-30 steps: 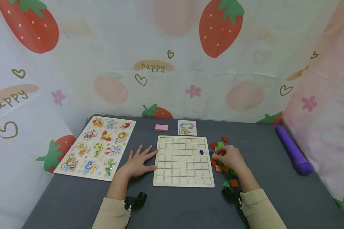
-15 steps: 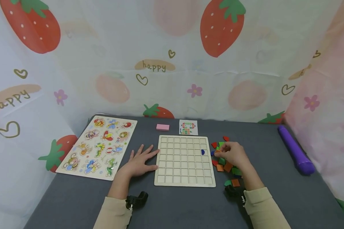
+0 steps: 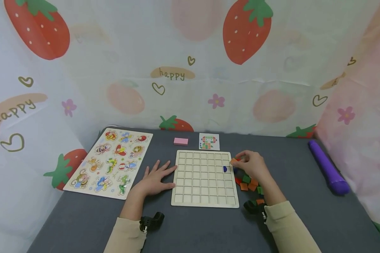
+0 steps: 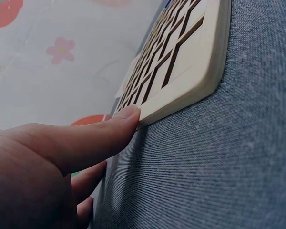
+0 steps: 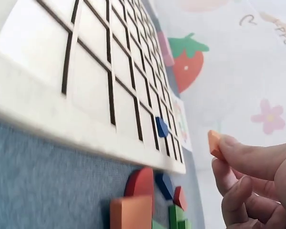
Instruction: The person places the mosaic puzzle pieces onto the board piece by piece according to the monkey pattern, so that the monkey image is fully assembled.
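A wooden grid board lies in the middle of the table, with one blue half-round piece in a cell near its right side. My left hand lies with fingers spread, its thumb and fingertips touching the board's left edge. In the left wrist view the thumb rests against that edge. My right hand pinches an orange piece between thumb and fingers, held up by the board's right edge. Below and beside that hand lie loose orange, green, red and blue pieces, partly hidden by it.
Behind the board lie a pink block and a small pattern card. An insect picture board is at the left. At the right lies a purple cylinder. A strawberry-print curtain stands behind the table.
My right hand has lifted the orange piece from the loose pile and brought it up and left to the board's right edge. The left hand has stayed at the board's left edge.
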Demonstrator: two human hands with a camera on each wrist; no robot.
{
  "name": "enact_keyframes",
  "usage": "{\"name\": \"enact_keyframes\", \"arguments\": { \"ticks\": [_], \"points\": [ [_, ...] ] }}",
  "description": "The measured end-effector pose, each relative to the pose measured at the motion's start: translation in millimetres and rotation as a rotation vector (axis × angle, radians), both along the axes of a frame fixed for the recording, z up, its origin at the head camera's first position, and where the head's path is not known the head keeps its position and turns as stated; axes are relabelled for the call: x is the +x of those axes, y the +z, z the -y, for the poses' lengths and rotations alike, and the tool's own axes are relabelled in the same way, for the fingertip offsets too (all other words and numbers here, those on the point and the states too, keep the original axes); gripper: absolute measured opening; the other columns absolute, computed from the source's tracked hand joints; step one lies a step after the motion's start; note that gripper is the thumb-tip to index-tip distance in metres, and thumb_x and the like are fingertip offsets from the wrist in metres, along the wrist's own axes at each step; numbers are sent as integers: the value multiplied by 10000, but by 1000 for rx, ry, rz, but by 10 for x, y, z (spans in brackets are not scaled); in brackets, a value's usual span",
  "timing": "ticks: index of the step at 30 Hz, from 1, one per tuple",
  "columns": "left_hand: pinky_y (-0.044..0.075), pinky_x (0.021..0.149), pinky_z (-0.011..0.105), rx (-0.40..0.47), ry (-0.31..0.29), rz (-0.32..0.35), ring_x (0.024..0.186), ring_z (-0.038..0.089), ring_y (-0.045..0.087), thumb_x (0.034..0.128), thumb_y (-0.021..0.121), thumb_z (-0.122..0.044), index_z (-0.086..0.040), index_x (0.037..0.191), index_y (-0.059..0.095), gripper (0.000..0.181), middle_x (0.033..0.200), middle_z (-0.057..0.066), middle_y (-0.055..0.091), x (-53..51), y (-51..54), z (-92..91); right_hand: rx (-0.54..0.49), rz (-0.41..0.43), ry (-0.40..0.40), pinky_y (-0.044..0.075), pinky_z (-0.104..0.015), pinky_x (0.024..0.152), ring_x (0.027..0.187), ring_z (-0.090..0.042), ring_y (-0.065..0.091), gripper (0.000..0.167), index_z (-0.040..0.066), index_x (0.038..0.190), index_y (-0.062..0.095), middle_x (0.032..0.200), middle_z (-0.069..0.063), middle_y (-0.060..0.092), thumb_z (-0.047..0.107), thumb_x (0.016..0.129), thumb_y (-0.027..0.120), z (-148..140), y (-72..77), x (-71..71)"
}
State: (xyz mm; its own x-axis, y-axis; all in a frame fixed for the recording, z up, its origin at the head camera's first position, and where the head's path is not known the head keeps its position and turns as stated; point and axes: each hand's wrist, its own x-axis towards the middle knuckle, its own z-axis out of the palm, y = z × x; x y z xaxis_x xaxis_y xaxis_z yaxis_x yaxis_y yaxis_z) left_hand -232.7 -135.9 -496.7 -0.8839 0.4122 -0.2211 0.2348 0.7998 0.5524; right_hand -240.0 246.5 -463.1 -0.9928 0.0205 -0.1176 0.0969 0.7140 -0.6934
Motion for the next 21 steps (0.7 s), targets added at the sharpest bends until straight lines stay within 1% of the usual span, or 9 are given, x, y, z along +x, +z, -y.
{"name": "enact_keyframes", "arguments": {
  "ticks": [2, 5, 8, 12, 17, 21],
  "points": [
    [-73, 1198, 670, 1, 2, 1, 1567, 395, -34, 936, 693, -440, -279, 1576, 379, 731, 1688, 70, 212, 7, 4, 1, -10, -3, -8, 531, -367, 705, 892, -259, 641, 350, 106, 1145, 721, 1041, -116, 710, 365, 912, 759, 38, -4, -16],
    [-72, 1197, 672, 6, 3, 1, 1566, 397, -34, 936, 696, -434, -275, 1576, 381, 731, 1687, 73, 212, 15, 7, -1, -18, -6, -4, 533, -366, 719, 903, -244, 639, 302, 113, 1083, 749, 1017, -87, 722, 363, 913, 759, 95, -17, -38],
    [-72, 1198, 670, 8, 2, 2, 1566, 397, -34, 937, 694, -434, -276, 1577, 379, 731, 1688, 72, 211, 16, -1, -1, -36, -6, 19, 544, -374, 734, 933, -257, 656, 270, 118, 1078, 768, 1032, -86, 736, 339, 925, 748, 145, -40, -60],
    [-71, 1199, 668, 4, 6, 0, 1567, 394, -33, 935, 696, -434, -279, 1576, 380, 731, 1687, 69, 214, 15, -4, 0, -57, -10, 56, 543, -357, 726, 929, -253, 656, 224, 119, 1063, 785, 1024, -84, 742, 300, 938, 737, 205, -85, -98],
    [-72, 1196, 674, 10, 0, -1, 1565, 402, -33, 934, 698, -432, -273, 1576, 381, 733, 1687, 75, 212, 11, 8, 0, -47, 11, 77, 508, -331, 684, 884, -220, 622, 165, 129, 1009, 793, 975, -51, 726, 268, 936, 742, 258, -148, -148],
    [-69, 1193, 681, 11, -9, -8, 1563, 409, -30, 939, 692, -435, -271, 1577, 380, 729, 1688, 75, 207, 8, 12, 6, -48, 9, 98, 514, -347, 710, 893, -217, 627, 134, 135, 985, 779, 949, -36, 724, 253, 931, 746, 290, -168, -175]
  ]
}}
